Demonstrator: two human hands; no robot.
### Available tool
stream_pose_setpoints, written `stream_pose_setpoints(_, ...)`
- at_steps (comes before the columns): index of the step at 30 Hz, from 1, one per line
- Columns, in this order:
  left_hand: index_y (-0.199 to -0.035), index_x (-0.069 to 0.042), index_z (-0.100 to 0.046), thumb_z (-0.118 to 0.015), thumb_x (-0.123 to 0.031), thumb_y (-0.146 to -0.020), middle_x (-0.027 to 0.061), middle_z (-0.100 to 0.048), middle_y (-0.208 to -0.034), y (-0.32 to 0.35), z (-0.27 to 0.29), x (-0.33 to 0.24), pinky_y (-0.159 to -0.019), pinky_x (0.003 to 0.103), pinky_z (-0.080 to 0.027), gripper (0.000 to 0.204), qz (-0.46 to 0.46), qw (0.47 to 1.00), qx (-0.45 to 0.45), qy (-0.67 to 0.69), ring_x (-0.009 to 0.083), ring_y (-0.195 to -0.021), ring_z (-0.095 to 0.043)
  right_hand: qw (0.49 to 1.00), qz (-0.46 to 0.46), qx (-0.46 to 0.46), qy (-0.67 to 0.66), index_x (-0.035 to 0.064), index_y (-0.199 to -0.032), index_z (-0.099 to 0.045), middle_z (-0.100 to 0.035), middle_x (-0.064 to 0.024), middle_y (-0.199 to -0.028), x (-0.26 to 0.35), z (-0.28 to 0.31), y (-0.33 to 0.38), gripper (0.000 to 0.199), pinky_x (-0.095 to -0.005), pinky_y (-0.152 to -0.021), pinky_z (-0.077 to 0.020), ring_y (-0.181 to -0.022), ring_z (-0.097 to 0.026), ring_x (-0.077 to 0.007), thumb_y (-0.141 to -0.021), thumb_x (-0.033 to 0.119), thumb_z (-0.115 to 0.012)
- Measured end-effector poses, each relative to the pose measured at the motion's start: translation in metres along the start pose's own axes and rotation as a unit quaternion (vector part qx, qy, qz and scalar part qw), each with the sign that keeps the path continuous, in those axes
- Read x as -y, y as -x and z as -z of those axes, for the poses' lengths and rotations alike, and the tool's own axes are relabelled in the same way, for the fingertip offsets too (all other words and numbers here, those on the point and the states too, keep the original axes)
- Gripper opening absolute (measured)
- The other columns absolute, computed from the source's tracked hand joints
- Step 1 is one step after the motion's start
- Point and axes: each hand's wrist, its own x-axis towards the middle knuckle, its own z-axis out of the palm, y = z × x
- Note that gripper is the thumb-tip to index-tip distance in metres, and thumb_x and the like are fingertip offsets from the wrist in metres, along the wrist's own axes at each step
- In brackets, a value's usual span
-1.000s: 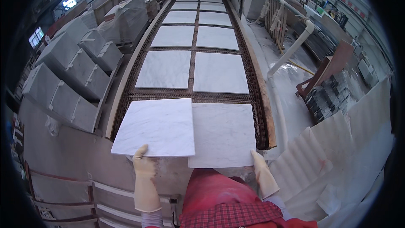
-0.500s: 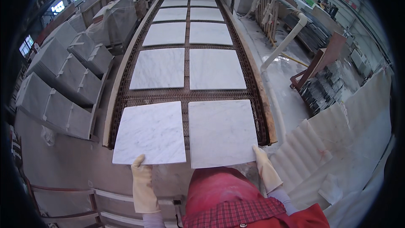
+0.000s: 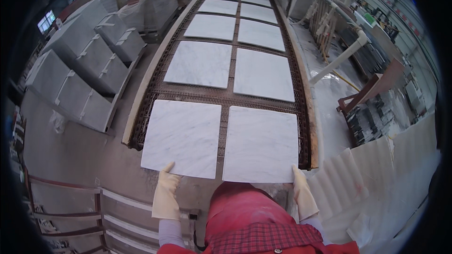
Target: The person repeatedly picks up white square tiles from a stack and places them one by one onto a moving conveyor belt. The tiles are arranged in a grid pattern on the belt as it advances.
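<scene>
Two square white tiles with faint grey veins lie side by side at the near end of a conveyor. Both overhang its end towards me. My left hand [image 3: 166, 193], in a cream rubber glove, grips the front edge of the left tile [image 3: 182, 134]; one digit rests on its top face and the other fingers are curled by the edge. At the front right corner of the right tile [image 3: 262, 145], my right hand [image 3: 303, 192], gloved alike, is closed on the edge, its underside fingers hidden. A narrow gap parts the tiles.
More white tiles [image 3: 200, 64] run away in two rows along the brown mesh conveyor [image 3: 188, 93]. Grey slabs [image 3: 89, 66] lean on a rack at left. A white pipe [image 3: 336, 61] and stacked dark strips [image 3: 372, 117] stand at right. Metal rails [image 3: 125, 202] are low left.
The view has turned, so the conveyor now slants across it. Both hands remain at the near tiles' edges, and more of the left hand's curled fingers shows.
</scene>
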Motion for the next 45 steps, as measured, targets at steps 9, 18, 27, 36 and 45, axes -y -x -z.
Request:
stream_pose_setpoints(9, -0.127, -0.007, -0.049, -0.062, -0.024, -0.087, 0.0153, -0.052, -0.129, 0.021, -0.019, 0.016, -0.094, 0.062, -0.041, 0.045, -0.074, 0.996, -0.008, 0.043, 0.0367, -0.113, -0.052, 1.0, 0.013, 0.001, 0.006, 0.0108, -0.125, -0.053, -0.063, -0.0059, -0.111, -0.009, 0.004, -0.001, 0.047, -0.0342, -0.068, -0.0559, -0.092, -0.064, -0.0198, -0.094, 0.046, -0.048)
stream_pose_setpoints(18, -0.131, -0.004, -0.039, -0.055, -0.018, -0.093, 0.0167, -0.051, -0.127, 0.042, -0.037, -0.004, -0.087, 0.064, -0.049, 0.044, -0.074, 0.994, -0.053, -0.066, 0.0428, -0.11, -0.054, 0.999, 0.04, -0.003, 0.031, 0.0055, -0.107, -0.06, -0.068, -0.0108, -0.086, -0.022, 0.011, -0.004, 0.051, -0.0302, -0.051, -0.0523, -0.061, -0.065, -0.0204, -0.094, 0.053, -0.046)
stream_pose_setpoints(27, -0.133, -0.006, -0.038, -0.051, -0.014, -0.095, 0.0169, -0.05, -0.129, 0.009, -0.026, -0.01, -0.085, 0.068, -0.048, 0.04, -0.105, 0.992, -0.021, -0.067, 0.0388, -0.114, -0.053, 0.996, 0.039, 0.021, 0.082, 0.0058, -0.103, -0.058, -0.067, -0.0141, -0.075, -0.021, 0.017, -0.02, 0.057, -0.0326, -0.046, -0.0511, -0.054, -0.063, -0.0223, -0.091, 0.06, -0.045)
stream_pose_setpoints(36, -0.132, -0.006, -0.038, -0.05, -0.017, -0.096, 0.0167, -0.048, -0.132, 0.008, -0.031, 0.004, -0.086, 0.068, -0.047, 0.039, -0.1, 0.994, -0.02, -0.043, 0.0389, -0.115, -0.053, 0.986, 0.04, -0.002, 0.164, 0.0045, -0.105, -0.058, -0.067, -0.0162, -0.074, -0.025, 0.023, -0.033, 0.065, -0.0322, -0.047, -0.0523, -0.054, -0.064, -0.0225, -0.087, 0.066, -0.045)
stream_pose_setpoints(45, -0.136, 0.0, -0.033, -0.051, -0.038, -0.094, 0.0257, -0.047, -0.129, 0.01, -0.033, 0.025, -0.088, 0.057, -0.05, 0.06, -0.022, 0.992, 0.035, -0.121, 0.0448, -0.109, -0.055, 0.959, 0.04, -0.016, 0.28, 0.0015, -0.095, -0.06, -0.068, -0.0121, -0.072, -0.018, 0.03, -0.037, 0.066, -0.0316, -0.055, -0.0516, -0.059, -0.065, -0.0195, -0.088, 0.065, -0.044)
